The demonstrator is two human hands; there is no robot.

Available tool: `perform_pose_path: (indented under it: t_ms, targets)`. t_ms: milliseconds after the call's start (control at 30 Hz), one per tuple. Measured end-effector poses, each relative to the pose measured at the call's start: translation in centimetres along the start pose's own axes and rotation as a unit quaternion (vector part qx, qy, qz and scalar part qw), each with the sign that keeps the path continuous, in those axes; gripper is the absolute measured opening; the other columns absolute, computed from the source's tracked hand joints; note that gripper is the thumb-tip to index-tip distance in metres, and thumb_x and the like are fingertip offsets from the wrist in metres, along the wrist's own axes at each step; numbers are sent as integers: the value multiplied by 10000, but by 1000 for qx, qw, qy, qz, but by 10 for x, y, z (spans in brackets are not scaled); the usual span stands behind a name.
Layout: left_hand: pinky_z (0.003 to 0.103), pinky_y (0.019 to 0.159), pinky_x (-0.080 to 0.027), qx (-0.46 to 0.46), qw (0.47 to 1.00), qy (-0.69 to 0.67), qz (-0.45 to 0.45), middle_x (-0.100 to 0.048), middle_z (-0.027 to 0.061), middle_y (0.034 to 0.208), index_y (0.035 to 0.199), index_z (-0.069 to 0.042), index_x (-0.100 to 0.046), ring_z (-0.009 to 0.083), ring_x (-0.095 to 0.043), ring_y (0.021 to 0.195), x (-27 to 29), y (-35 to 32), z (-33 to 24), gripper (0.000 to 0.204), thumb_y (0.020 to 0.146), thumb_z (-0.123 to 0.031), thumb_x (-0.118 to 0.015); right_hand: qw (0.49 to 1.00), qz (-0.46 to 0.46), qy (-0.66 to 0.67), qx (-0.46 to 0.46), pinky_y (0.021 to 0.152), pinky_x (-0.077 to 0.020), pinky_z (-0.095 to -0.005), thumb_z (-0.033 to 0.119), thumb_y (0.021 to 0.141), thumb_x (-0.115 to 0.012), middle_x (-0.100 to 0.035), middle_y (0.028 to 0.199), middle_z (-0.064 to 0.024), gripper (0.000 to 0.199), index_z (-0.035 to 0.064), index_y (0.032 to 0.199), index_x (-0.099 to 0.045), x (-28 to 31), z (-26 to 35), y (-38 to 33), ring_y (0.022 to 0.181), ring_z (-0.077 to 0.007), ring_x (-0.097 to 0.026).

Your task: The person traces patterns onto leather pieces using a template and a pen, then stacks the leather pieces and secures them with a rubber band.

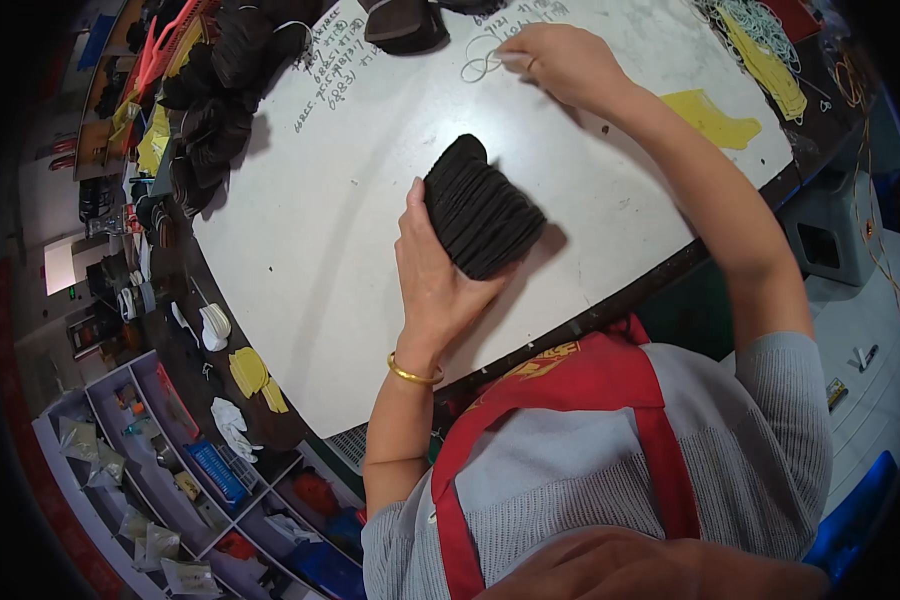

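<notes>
My left hand [438,275] is wrapped round a thick stack of black fabric pieces [482,208], thumb along its left side and the other fingers hidden beneath. The stack is tilted over the middle of the white tabletop [310,290]. At the table's far side, my right hand [568,68] has its fingertips pinched on a thin pale rubber band [478,66], twisted into loops. Whether the band still rests on the table I cannot tell. More black bundles [406,24] lie at the far edge, left of the right hand.
Black bundles [215,130] are piled along the left table edge. A yellow piece [710,117] lies at the right, near a heap of pale bands [765,35]. Lower left stands a compartmented shelf [210,500]; a grey stool [825,235] is beyond the right edge.
</notes>
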State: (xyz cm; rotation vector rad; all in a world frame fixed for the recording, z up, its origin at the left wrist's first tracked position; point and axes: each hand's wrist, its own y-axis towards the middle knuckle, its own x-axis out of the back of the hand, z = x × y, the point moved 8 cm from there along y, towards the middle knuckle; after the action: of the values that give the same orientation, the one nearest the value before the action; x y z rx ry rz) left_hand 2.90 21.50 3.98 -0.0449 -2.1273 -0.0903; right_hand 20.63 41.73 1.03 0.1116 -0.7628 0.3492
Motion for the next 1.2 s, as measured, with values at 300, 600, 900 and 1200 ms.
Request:
perform_pose_path:
  t_ms: [300,600,900,1200]
  targets:
    - [483,1108,-494,160,589,-792,-20,-553,227,1422,1535,40,-352,339,-603,1261,-5,-33,39,1104,719,-469,-894,922,-34,-296,248,674,-553,-481,189,830,-668,-679,717,-194,194,6,787,-713,-10,43,18,700,-326,-696]
    - [537,1061,-511,59,539,-839,52,-442,270,1525,1580,-17,-317,400,-598,1224,-32,-36,48,1291,685,-880,-664,890,441,100,55,715,-502,-354,206,870,-655,-685,794,-88,293,-35,1033,-697,-47,95,-83,715,-210,-581]
    - [578,1063,-498,205,592,-778,45,-465,274,1501,1585,-36,-322,442,-567,1280,-63,-64,56,1270,710,-910,-612,959,236,18,157,818,-538,-400,129,861,-655,-713,977,-217,260,-31,1065,-657,-49,61,-102,870,-351,-686]
    - [450,813,-615,181,488,-846,115,-636,153,1229,1321,43,-549,318,-719,949,-56,-65,12,459,1062,-334,-526,416,341,839,-82,408,-233,-185,312,1029,-434,-485,699,11,298,95,830,-481,-70,62,-159,542,-65,-401]
